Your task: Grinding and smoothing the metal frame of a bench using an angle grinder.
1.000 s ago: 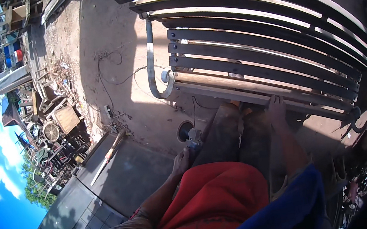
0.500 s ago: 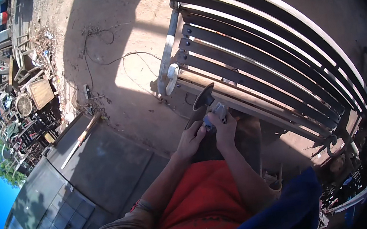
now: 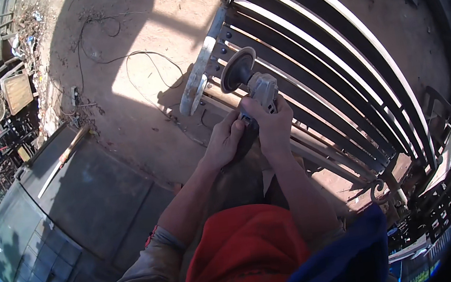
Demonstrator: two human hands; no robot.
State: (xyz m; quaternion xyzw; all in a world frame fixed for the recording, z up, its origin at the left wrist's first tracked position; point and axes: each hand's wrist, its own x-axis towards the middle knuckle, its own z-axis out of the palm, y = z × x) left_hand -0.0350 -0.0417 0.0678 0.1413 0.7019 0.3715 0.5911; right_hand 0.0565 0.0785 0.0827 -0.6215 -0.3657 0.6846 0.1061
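Note:
In both hands I hold an angle grinder (image 3: 264,88), raised in front of the slatted bench (image 3: 304,43). A wide dark round disc (image 3: 238,72) is fitted on its head, tilted and facing away to the upper left. My left hand (image 3: 224,143) is closed round the rear of the grinder's body. Nearer the head, my right hand (image 3: 275,125) grips the body with the thumb along its top. The disc overlaps the bench's dark slats beside the worn, pale armrest (image 3: 201,72); I cannot tell whether it touches them.
A cable (image 3: 135,54) lies curled over the dirt ground at the far left of the bench. To my left, a long-handled tool (image 3: 66,157) rests on a dark flat sheet (image 3: 105,187). A scrap pile with a wooden panel (image 3: 18,93) stands beyond it.
Both hands have lifted the grinder up and away from me, bringing its disc from below the bench's front rail to over the slats. My view has shifted slightly to the right.

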